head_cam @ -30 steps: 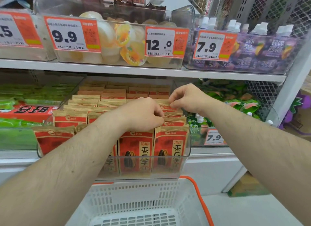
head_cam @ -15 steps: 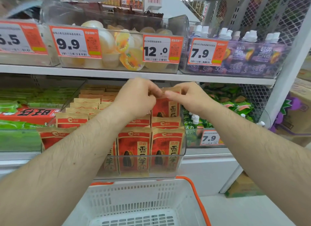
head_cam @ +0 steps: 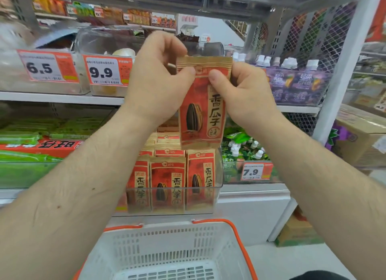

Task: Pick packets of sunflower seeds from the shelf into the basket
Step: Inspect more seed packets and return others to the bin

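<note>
I hold one sunflower seed packet (head_cam: 201,104) upright in the air, in front of the upper shelf edge (head_cam: 62,97) and above the clear bin (head_cam: 217,175) that holds the other sunflower seed packets (head_cam: 167,183); its bottom edge hangs just above the tops of the rear packets in that bin, apart from them as far as I can tell. My left hand (head_cam: 158,77) pinches the packet's top left corner, thumb on the front and fingers curled behind; my right hand (head_cam: 240,92) pinches the top right, its thumb pressed on the red face just below the tan seal strip; the two thumbs nearly meet at the middle of the packet. The remaining packets stand upright in rows, the front row leaning against the bin's low clear wall. Directly below, the white basket (head_cam: 146,244) with its orange handle (head_cam: 236,233) sits open-topped, near my body; between the packet's lower edge and the basket rim there is free air, crossed only by the bin front and the lower shelf lip (head_cam: 252,188). To the left lie green snack packs (head_cam: 25,154) and a red box (head_cam: 39,146); to the right a bin of green pouches (head_cam: 242,146) with a 7.9 price tag (head_cam: 257,171); the white shelf upright (head_cam: 344,66) stands further right, well apart from my right forearm.
</note>
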Demonstrator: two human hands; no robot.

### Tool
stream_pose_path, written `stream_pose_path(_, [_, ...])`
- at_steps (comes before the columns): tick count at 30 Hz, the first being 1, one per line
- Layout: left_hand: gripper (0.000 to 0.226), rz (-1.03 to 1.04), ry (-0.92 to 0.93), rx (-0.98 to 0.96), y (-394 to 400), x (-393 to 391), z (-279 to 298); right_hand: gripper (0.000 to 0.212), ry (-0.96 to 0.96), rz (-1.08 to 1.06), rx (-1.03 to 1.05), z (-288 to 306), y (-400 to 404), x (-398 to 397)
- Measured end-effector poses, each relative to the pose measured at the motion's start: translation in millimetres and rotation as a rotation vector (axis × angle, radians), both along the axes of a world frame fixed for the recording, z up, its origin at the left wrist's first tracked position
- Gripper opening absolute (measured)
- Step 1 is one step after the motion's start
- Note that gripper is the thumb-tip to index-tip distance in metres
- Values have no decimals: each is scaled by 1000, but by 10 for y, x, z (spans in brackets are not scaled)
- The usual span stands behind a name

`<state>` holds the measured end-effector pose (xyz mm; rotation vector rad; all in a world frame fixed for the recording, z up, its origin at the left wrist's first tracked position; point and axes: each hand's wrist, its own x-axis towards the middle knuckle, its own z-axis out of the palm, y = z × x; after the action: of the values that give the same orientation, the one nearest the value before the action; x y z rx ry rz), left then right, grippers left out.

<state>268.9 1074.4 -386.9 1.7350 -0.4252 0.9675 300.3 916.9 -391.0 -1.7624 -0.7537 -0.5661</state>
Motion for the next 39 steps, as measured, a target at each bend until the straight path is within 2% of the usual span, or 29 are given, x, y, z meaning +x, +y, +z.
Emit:
stream_pose_path(4, [26, -104, 182, -34, 39, -233, -120, 23, 116, 69, 1, -176, -27, -235])
stream_pose_path(8, [17, -118, 396, -48, 53, -417, -441, 21, 277, 101, -8, -541, -62, -416])
stream_pose_path(14, [6, -266, 661, -314, -29, -676, -955, 18, 543, 104, 49, -1061, -75, -661])
stream_pose_path(17, [8, -308, 723, -407, -57, -753, -1144, 28, 655, 123, 105, -1241, -81, -744])
stream_pose_path(23, [9, -334, 819, -419, -25, -777, -1399, 38, 835, 130, 179, -1382, -97, -871])
stream_pose_path(29, [15, -333, 905, -168, 69, -782, -1487, 32, 793, 50, 24, -1495, -152, -848])
stream_pose_path(33, [20, -297, 871, 36, 80, -797, -1517, 34, 766, 56, -90, -1535, -173, -860])
stream_pose_path(36, [19, -225, 781, 208, 94, -798, -1574, 35, 745, 36, -144, -1566, -196, -849])
stream_pose_path(39, [26, -152, 519, 306, 103, -786, -1700, 32, 774, 37, -114, -1567, -214, -837])
